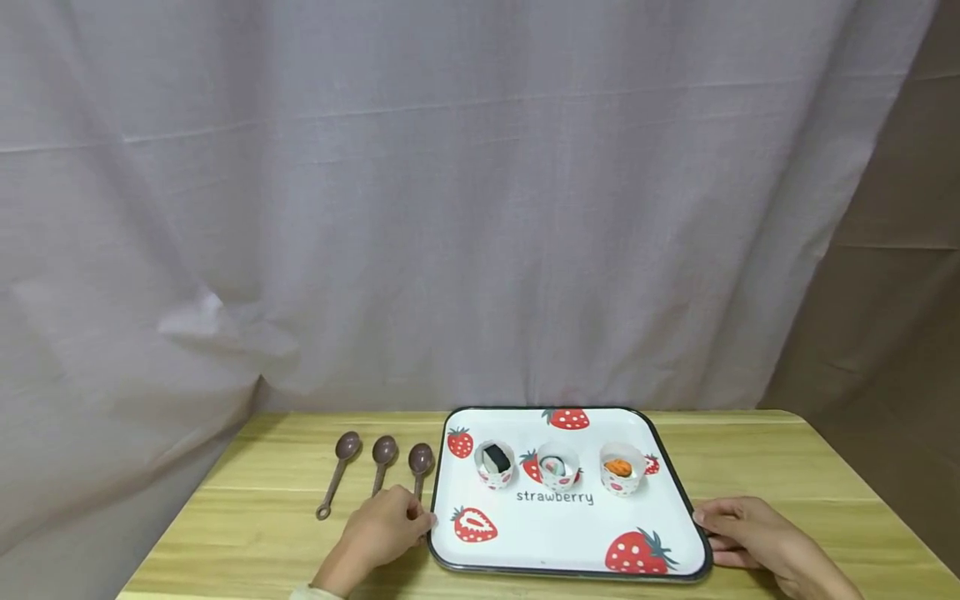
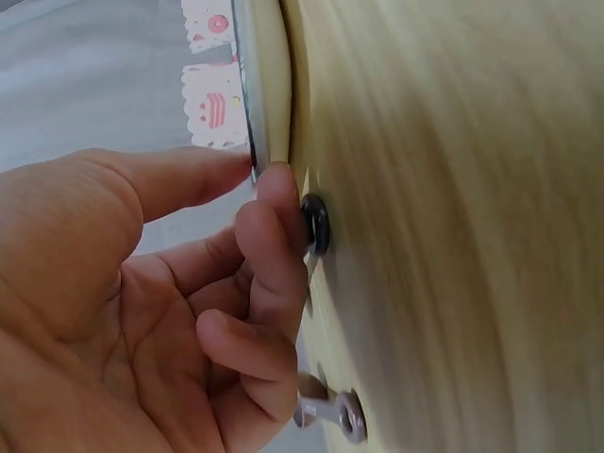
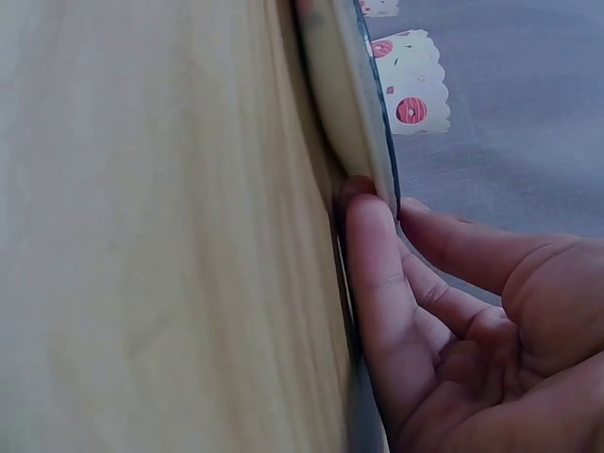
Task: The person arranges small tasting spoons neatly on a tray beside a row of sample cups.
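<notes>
A white strawberry-print tray [image 1: 540, 542] with a dark rim lies on the table. My left hand [image 1: 386, 529] pinches its left rim, thumb on top and fingers beneath the edge in the left wrist view. On the opposite side my right hand [image 1: 765, 537] grips the right rim the same way, fingertips tucked under it. Three paper cups stand in a row on the tray. The left cup [image 1: 495, 480] holds a black-and-white sushi piece [image 1: 496, 458], the middle cup [image 1: 558, 482] a sushi roll piece [image 1: 552, 465], and the right cup [image 1: 621, 486] an orange-topped piece [image 1: 618, 467].
Left of the tray lie three brown spoons: one farthest left [image 1: 347, 447], a middle spoon [image 1: 385, 451] and one by the tray [image 1: 421, 459]. My left hand partly covers the latter two handles. A grey curtain [image 1: 480, 250] hangs behind the wooden table [image 1: 247, 517].
</notes>
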